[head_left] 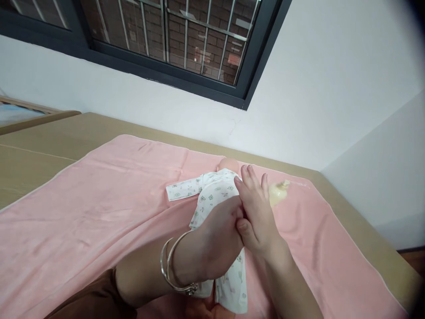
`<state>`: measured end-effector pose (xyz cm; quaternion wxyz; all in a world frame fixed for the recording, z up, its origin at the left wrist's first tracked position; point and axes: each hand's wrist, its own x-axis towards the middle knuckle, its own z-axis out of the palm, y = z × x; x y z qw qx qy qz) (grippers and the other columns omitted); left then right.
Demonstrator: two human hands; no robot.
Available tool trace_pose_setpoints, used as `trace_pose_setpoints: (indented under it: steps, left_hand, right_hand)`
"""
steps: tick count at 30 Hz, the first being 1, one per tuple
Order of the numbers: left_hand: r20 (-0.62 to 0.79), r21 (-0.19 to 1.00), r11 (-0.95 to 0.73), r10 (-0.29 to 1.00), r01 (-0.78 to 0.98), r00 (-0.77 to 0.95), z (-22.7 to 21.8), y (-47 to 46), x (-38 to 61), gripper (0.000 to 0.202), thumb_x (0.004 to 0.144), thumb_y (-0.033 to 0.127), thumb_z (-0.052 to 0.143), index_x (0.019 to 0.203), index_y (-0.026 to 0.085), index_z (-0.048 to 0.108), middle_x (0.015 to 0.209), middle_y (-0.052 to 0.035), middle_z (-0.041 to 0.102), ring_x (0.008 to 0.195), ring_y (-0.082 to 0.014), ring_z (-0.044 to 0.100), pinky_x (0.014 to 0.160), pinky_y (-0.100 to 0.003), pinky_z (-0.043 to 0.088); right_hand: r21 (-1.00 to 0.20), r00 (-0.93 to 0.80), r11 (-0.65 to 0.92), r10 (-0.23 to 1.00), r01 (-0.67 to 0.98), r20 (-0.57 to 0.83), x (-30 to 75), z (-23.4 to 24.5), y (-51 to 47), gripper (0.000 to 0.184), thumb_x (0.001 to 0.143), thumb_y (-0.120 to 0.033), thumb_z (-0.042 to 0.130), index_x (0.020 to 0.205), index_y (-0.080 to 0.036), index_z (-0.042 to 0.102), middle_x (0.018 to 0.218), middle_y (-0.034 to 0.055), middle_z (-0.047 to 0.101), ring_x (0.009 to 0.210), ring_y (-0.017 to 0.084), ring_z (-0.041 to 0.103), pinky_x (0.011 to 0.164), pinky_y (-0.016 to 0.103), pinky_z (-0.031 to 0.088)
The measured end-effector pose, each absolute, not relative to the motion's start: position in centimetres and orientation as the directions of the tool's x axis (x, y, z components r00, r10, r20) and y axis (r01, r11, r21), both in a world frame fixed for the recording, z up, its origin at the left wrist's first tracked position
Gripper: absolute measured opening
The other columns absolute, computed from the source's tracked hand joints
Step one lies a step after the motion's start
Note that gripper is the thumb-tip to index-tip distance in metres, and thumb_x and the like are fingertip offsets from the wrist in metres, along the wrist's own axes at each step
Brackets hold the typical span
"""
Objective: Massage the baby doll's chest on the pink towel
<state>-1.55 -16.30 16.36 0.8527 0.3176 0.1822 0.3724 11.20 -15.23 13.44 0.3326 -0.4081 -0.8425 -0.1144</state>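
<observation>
My left hand, with metal bangles at the wrist, is curled with its knuckles pressed into the palm of my right hand. Its fingertips are hidden, and no object shows between the two hands. My right hand has its fingers stretched out and apart, the thumb lying over the edge of the left. Beneath them lies a baby doll in white printed clothes, one sleeve stretched out to the left. The doll's head shows at the far end; my hands and forearms cover part of its body.
A pink blanket with several creases covers most of the wooden tabletop. Right of my hands sits a pale yellow, translucent item, perhaps a small bottle. Behind the table rise a white wall and a dark-framed barred window.
</observation>
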Motion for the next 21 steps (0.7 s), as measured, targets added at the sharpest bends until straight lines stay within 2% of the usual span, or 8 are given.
trace_pose_setpoints:
  steps: [3,5,9,12,15,17,21]
  left_hand:
    - [-0.083,0.611,0.596,0.703,-0.521,0.706,17.4,-16.4,-2.5,0.029,0.089,0.026,0.042,0.101,0.025,0.068,0.095,-0.0061,0.074,0.116,-0.0246,0.063,0.101,-0.04,0.052]
    - [-0.055,0.592,0.612,0.68,-0.525,0.731,17.7,-16.1,-3.3,0.032,0.092,0.029,0.039,0.105,0.025,0.068,0.097,-0.0054,0.074,0.117,-0.0237,0.063,0.101,-0.04,0.052]
    - [0.005,0.502,0.67,0.631,-0.548,0.776,18.0,-15.2,-5.2,0.041,0.097,0.041,0.036,0.117,0.018,0.063,0.11,-0.0082,0.072,0.12,-0.0242,0.063,0.111,-0.042,0.045]
    - [-0.001,0.452,0.69,0.634,-0.565,0.773,18.2,-14.4,-6.3,0.045,0.098,0.044,0.036,0.122,0.014,0.06,0.114,-0.01,0.071,0.121,-0.0236,0.062,0.115,-0.04,0.041]
    - [-0.041,0.422,0.704,0.645,-0.572,0.763,18.5,-13.3,-6.2,0.046,0.1,0.043,0.032,0.12,0.013,0.061,0.112,-0.0108,0.071,0.116,-0.0222,0.065,0.112,-0.038,0.043]
    - [-0.095,0.397,0.724,0.644,-0.565,0.759,18.7,-12.2,-5.6,0.047,0.101,0.04,0.028,0.114,0.012,0.063,0.108,-0.0114,0.072,0.111,-0.0212,0.067,0.109,-0.036,0.046]
    - [-0.258,0.352,0.693,0.718,-0.63,0.646,18.1,-9.1,-3.7,0.045,0.102,0.033,0.025,0.091,0.012,0.063,0.089,-0.0101,0.072,0.092,-0.0191,0.071,0.098,-0.034,0.053]
  right_hand:
    - [-0.033,-0.471,0.639,0.599,0.768,0.647,10.7,13.6,-15.9,0.074,0.099,-0.063,0.009,0.159,-0.024,-0.005,0.167,0.0097,0.012,0.153,0.037,0.009,0.117,0.074,-0.001]
    - [0.007,-0.493,0.637,0.59,0.771,0.639,10.4,13.6,-16.4,0.079,0.098,-0.065,0.013,0.159,-0.019,-0.007,0.166,0.0131,0.015,0.153,0.038,0.009,0.117,0.073,-0.002]
    - [0.1,-0.557,0.64,0.569,0.762,0.605,9.4,13.1,-16.9,0.092,0.094,-0.071,0.026,0.159,-0.013,-0.003,0.164,0.0179,0.018,0.153,0.039,0.007,0.118,0.072,0.0]
    - [0.141,-0.579,0.634,0.563,0.76,0.59,8.6,12.4,-16.8,0.098,0.092,-0.072,0.034,0.158,-0.009,-0.002,0.163,0.0225,0.019,0.153,0.04,0.006,0.118,0.072,0.004]
    - [0.131,-0.562,0.615,0.587,0.777,0.583,8.2,11.9,-16.0,0.098,0.093,-0.067,0.04,0.158,-0.008,-0.002,0.162,0.0244,0.019,0.153,0.038,0.005,0.118,0.072,0.006]
    - [0.096,-0.542,0.604,0.618,0.791,0.569,8.3,11.5,-15.1,0.094,0.094,-0.062,0.043,0.158,-0.009,-0.002,0.163,0.0224,0.018,0.154,0.036,0.004,0.119,0.07,0.006]
    - [-0.022,-0.495,0.588,0.7,0.808,0.515,9.0,10.0,-12.2,0.086,0.095,-0.045,0.047,0.159,-0.013,0.0,0.165,0.0165,0.016,0.155,0.029,0.003,0.122,0.063,0.009]
